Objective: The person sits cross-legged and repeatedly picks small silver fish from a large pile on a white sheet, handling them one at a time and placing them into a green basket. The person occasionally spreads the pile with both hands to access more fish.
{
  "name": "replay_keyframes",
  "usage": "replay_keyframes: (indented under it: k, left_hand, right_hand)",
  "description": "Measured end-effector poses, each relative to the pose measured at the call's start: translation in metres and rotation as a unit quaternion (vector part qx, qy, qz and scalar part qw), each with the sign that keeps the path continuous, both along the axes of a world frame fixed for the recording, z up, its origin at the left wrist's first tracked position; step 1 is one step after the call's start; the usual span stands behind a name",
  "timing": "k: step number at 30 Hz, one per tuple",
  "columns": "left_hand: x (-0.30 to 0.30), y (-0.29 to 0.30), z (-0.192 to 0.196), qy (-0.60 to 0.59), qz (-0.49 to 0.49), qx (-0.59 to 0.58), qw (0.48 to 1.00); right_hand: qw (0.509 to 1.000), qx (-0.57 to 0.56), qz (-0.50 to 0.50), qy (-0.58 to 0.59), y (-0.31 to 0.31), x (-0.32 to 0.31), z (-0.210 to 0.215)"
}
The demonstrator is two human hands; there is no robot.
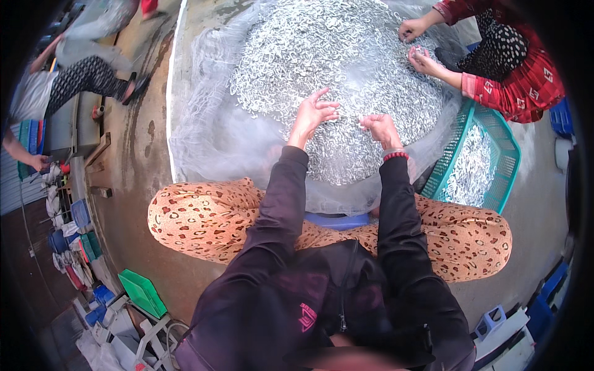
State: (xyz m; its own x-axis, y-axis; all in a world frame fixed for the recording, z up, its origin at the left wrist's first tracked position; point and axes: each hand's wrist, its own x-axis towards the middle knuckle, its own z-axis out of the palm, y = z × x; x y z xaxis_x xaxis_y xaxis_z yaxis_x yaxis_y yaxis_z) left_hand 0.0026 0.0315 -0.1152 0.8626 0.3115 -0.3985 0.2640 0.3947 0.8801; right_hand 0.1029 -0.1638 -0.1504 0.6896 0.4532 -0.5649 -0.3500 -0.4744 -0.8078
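Observation:
A wide heap of small silvery fish (297, 62) lies in front of me on a fine pale mesh net (213, 133). Over the near part of the heap is my left hand (314, 114), palm turned inward, its fingers apart and nothing plainly held. To its right, my right hand (381, 130), with a red bead bracelet at the wrist, is closed in a pinch just above the fish. A pale bit shows at its fingertips, too small to name. Right of my hands stands a green plastic basket (511, 162) with more silvery fish (471, 167) inside.
Across the heap at the right, another person in a red patterned top (516, 93) works with both hands at the fish. At the far left a person in dark patterned trousers (86, 80) is on the concrete floor (133, 142). A green crate (142, 292) stands at lower left.

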Motion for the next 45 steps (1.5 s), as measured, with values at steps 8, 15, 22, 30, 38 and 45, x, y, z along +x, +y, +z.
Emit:
replay_keyframes:
  k: [8, 15, 22, 30, 38, 45]
  left_hand:
    - [-0.001, -0.001, -0.005, 0.065, -0.016, 0.043, 0.997]
    - [0.004, -0.002, 0.007, 0.037, 0.003, 0.212, 0.976]
    - [0.009, -0.003, 0.018, -0.007, -0.051, 0.085, 0.995]
    - [0.003, -0.002, 0.018, -0.059, -0.069, -0.085, 0.992]
    - [0.006, -0.004, 0.029, -0.068, -0.027, -0.050, 0.996]
    - [0.006, -0.001, 0.033, -0.044, -0.016, 0.107, 0.993]
  right_hand:
    - [0.990, 0.126, -0.025, 0.060, 0.019, -0.008, 0.015]
    - [0.952, 0.250, -0.080, 0.156, 0.019, -0.007, 0.022]
    - [0.937, 0.285, -0.087, 0.182, 0.016, -0.002, 0.035]
    - [0.863, 0.356, -0.210, 0.292, 0.013, 0.000, 0.032]
    - [0.892, 0.310, -0.115, 0.309, 0.023, -0.012, 0.040]
    - [0.937, 0.290, -0.084, 0.174, 0.031, -0.013, 0.040]
